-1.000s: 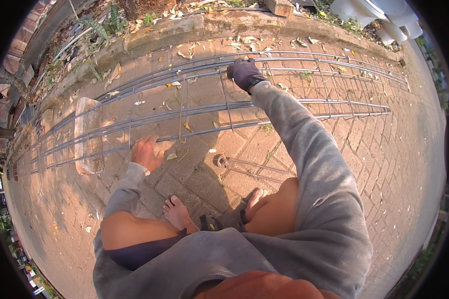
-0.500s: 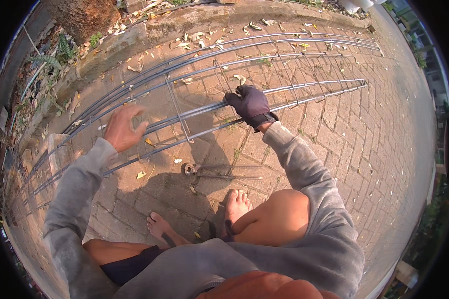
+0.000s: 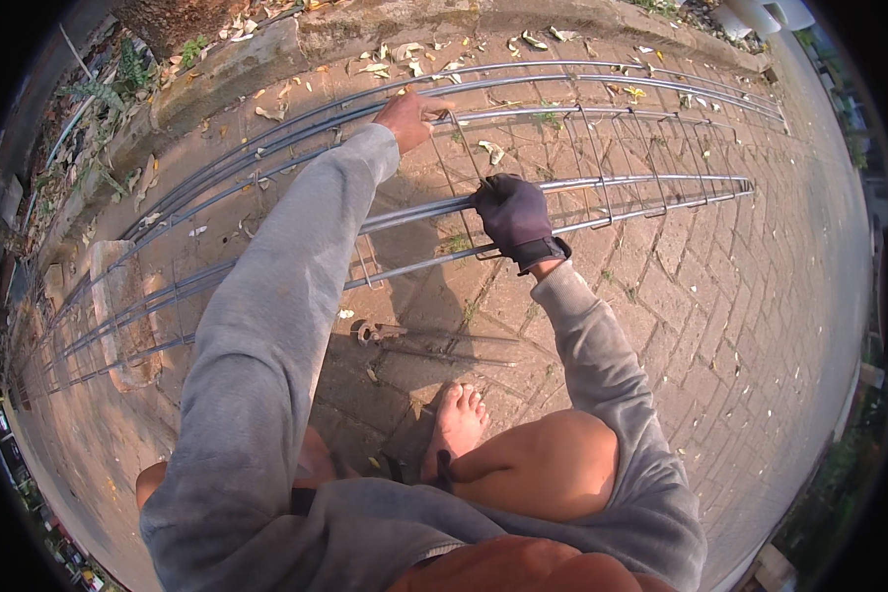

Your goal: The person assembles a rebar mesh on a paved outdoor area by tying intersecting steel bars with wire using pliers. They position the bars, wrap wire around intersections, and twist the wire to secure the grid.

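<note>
A long cage of grey steel reinforcing bars point(image 3: 414, 213) with thin rectangular stirrups lies across the paving in front of me. My left hand point(image 3: 410, 118), bare, reaches to the far bars, its fingers closed at the upper corner of one stirrup point(image 3: 442, 150). Dark-gloved, my right hand point(image 3: 513, 215) is closed over the same stirrup where it meets the nearer bars. The glove hides the exact grip there. Near my feet, a pair of long-handled pincers point(image 3: 367, 333) lies on the paving.
A pale block point(image 3: 123, 316) sits under the cage's left part. Beyond the bars runs a stone kerb point(image 3: 385, 37), with dry leaves point(image 3: 375, 69) scattered along it. Several more stirrups point(image 3: 597, 163) stand along the cage to the right. My bare foot point(image 3: 457, 424) is on the paving.
My left hand has moved right and away from me, from above the cage to the stirrup's far corner. The right hand stays closed at the nearer bars.
</note>
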